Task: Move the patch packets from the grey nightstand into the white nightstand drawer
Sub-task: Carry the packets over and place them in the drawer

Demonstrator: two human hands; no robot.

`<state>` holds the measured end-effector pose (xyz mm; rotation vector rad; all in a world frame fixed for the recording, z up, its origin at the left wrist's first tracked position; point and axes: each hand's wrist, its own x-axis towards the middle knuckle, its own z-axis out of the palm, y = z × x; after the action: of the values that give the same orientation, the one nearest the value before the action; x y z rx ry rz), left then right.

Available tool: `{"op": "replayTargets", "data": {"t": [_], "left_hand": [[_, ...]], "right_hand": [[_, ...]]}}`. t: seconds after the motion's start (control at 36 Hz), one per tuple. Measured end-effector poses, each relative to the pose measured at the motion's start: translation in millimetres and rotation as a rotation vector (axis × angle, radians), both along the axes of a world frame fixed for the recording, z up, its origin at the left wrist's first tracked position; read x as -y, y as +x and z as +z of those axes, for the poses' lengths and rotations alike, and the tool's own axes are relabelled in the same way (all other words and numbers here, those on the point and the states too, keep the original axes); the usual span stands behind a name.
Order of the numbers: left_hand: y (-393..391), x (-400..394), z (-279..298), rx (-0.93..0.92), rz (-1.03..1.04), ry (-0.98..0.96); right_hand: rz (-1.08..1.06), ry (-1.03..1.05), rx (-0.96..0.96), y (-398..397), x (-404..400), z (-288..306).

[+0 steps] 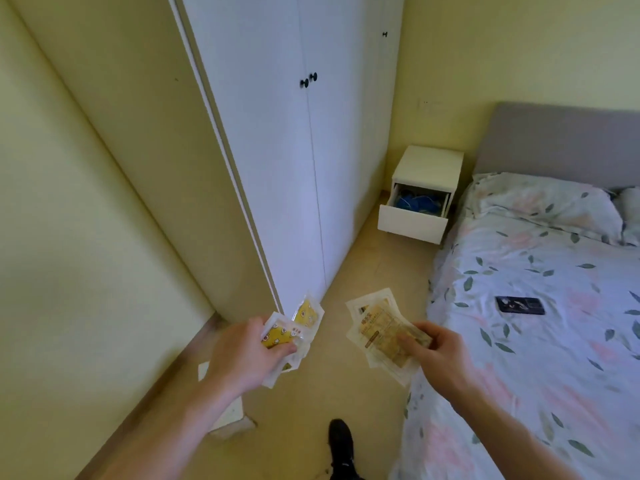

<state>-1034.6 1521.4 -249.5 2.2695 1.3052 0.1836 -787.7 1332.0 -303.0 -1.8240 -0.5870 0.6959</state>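
Here the carry is under way: the left hand (247, 355) grips yellow patch packets (298, 329), the right hand (438, 355) pinches pale ones (379, 332). Well ahead of the fingers, the white nightstand drawer (412, 221) stands open; walking there and dropping them in probably follows. The grey nightstand is out of view, and the packet print is unreadable.

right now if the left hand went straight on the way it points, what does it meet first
Probably the wardrobe. The left hand, gripping yellow packets, points up the frame toward its near corner, not toward the open drawer further right. Depth is unclear from this one view, so it might pass the corner.
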Motion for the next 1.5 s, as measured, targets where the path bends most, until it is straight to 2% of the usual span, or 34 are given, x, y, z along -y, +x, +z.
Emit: {"op": "replayTargets", "data": {"t": [0.28, 0.47, 0.67, 0.89, 1.08, 1.25, 1.5], "left_hand": [[161.4, -121.2, -8.6, 0.041, -0.130, -0.034], [275.1, -191.6, -12.4, 0.041, -0.178, -0.029], [361.0, -264.7, -15.8, 0.091, -0.176, -0.061], [456.9, -355.3, -28.4, 0.128, -0.238, -0.087], [540.3, -439.7, -41.3, 0.145, -0.274, -0.166], [623.2, -493.9, -66.3, 0.128, -0.284, -0.257], [760.1, -526.2, -86.0, 0.121, -0.340, -0.322]], "right_hand": [[-0.168, 0.005, -0.078, 128.5, -91.3, -21.3], [-0.263, 0.003, -0.099, 226.7, -146.2, -7.6], [-0.294, -0.011, -0.071, 310.6, -203.2, 6.0], [-0.351, -0.062, -0.050, 388.1, -287.3, -5.6], [-0.524, -0.044, -0.131, 449.2, -352.3, -10.5], [-0.697, -0.035, -0.218, 495.5, -366.7, -21.4], [-0.870, -0.073, -0.333, 602.7, -350.9, -56.5]]}}
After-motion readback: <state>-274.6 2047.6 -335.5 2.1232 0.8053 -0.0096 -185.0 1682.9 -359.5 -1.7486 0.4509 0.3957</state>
